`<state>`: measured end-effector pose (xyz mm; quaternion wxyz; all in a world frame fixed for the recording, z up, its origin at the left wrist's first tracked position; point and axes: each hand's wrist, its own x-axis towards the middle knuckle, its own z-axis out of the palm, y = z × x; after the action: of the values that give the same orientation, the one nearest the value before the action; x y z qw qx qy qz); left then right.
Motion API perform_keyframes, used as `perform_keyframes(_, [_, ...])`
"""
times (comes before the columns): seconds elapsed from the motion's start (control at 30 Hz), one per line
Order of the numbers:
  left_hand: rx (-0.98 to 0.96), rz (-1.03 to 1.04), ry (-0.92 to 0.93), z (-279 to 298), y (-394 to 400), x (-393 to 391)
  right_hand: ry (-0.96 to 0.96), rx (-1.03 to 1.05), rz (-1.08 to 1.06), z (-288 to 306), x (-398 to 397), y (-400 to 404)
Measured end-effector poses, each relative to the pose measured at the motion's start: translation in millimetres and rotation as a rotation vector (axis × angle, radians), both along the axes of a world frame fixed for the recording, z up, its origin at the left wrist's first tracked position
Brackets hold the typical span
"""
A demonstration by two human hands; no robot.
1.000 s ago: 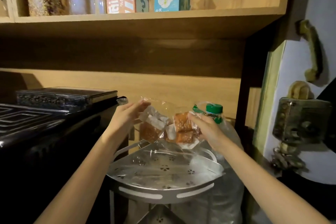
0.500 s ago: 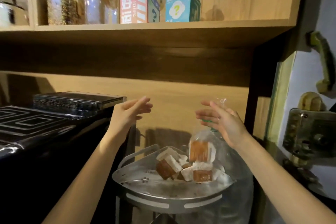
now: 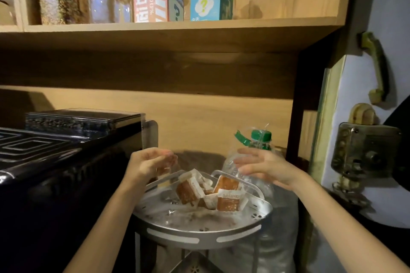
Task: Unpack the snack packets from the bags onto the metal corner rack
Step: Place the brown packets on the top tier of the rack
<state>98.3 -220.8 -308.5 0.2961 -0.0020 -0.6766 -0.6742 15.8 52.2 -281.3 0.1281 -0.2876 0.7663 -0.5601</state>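
Head view: snack packets (image 3: 208,190), orange with white edges, lie in a loose heap on the top tier of the metal corner rack (image 3: 199,231), toward its back, with clear bag film (image 3: 246,162) draped at the rack's back right against a big water bottle (image 3: 261,139) with a green cap. Left hand (image 3: 147,165) hovers over the rack's left rear edge, fingers curled in, blurred; can't tell if it pinches anything. Right hand (image 3: 268,167) is spread flat, fingers released, just above the film and packets; whether it touches the film is unclear.
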Motion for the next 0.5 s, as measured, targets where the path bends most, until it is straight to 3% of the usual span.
perform_keyframes(0.07, [0.017,0.011,-0.017,4.1,4.4,-1.6,0.058,0.154,-0.036,-8.9,-0.1,4.3])
perform_keyframes(0.2, [-0.015,0.048,-0.010,16.7,7.8,-2.1,0.065,-0.157,-0.181,-6.0,1.8,0.4])
perform_keyframes(0.33, [-0.098,0.090,0.032,37.3,8.5,-3.2,0.232,-0.186,-0.281,1.5,4.6,-12.0])
perform_keyframes(0.5, [-0.165,0.104,0.068,65.8,6.7,-1.7,0.237,-0.297,-0.298,12.6,5.9,-16.2])
